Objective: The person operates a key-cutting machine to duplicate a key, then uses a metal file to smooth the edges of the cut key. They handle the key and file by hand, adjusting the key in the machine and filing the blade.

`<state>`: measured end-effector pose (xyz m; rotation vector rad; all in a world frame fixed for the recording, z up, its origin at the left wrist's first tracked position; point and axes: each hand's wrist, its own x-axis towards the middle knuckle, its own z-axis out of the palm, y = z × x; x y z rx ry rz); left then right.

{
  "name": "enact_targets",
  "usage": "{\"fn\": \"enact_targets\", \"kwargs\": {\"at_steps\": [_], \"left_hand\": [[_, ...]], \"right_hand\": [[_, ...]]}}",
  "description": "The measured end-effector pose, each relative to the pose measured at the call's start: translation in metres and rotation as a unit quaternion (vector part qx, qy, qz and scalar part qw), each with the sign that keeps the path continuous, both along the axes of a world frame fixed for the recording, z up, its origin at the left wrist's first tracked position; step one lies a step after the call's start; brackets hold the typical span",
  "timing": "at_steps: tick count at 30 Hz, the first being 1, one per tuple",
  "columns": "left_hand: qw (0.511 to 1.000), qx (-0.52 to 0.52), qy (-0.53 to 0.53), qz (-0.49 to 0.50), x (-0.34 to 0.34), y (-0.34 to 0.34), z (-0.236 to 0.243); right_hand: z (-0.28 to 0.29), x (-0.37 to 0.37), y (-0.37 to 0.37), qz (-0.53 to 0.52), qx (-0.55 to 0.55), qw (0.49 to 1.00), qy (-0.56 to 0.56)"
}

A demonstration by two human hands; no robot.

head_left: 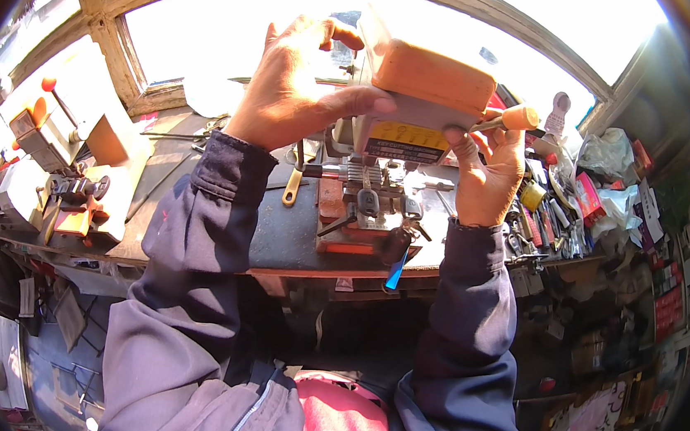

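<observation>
A key-cutting machine (434, 112) with an orange cover and grey body stands on the workbench in front of me. My left hand (287, 85) is at its left side, fingers spread, the thumb against the grey housing and the fingertips near a clear shield (369, 35). At the right side, my right hand (488, 175) has its fingers bent around a tool with a light wooden handle (519, 118); its working end is hidden. The right thumb lies by the housing's lower corner. Below the housing, a key with a black head (369, 202) hangs at the clamps.
A blue tag (395, 272) hangs near the bench's front edge. A yellow-handled tool (292, 185) lies left of the clamps. Another machine with a red-knobbed lever (48, 85) stands at left. Tools and plastic bags (608, 158) crowd the right side. Windows line the back.
</observation>
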<state>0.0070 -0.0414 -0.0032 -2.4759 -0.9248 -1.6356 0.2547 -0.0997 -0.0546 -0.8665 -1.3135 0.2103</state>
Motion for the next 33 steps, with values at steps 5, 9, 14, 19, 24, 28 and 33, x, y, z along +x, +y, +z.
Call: {"fn": "enact_targets", "kwargs": {"at_steps": [5,9,14,19,24,28,33], "left_hand": [[0.999,-0.037,0.022,0.019,-0.0036,-0.0016,0.0006],[0.998,-0.041,0.03,0.043,-0.0041,-0.0027,-0.0003],[0.999,-0.04,0.0,0.005,-0.0006,-0.0032,0.0],[0.999,-0.037,-0.005,0.005,0.0002,-0.0055,-0.0006],[0.999,-0.031,0.005,0.01,0.0004,-0.0055,-0.0003],[0.999,-0.038,0.001,0.008,0.0007,-0.0067,-0.0008],[0.999,-0.038,-0.005,-0.001,0.0005,-0.0066,-0.0016]], "right_hand": [[-0.0005,0.0007,0.0007,-0.004,0.003,1.0,-0.004],[-0.0023,0.0021,0.0007,-0.014,-0.003,1.0,-0.001],[-0.0016,0.0017,0.0013,-0.007,0.004,1.0,-0.008],[0.0008,-0.0012,-0.0015,0.025,-0.012,0.999,0.04],[0.0027,-0.0022,-0.0022,0.011,-0.006,1.0,0.025],[0.0018,-0.0014,-0.0019,0.017,-0.007,0.999,0.026],[0.0011,-0.0013,-0.0013,0.025,-0.006,0.999,0.034]]}}
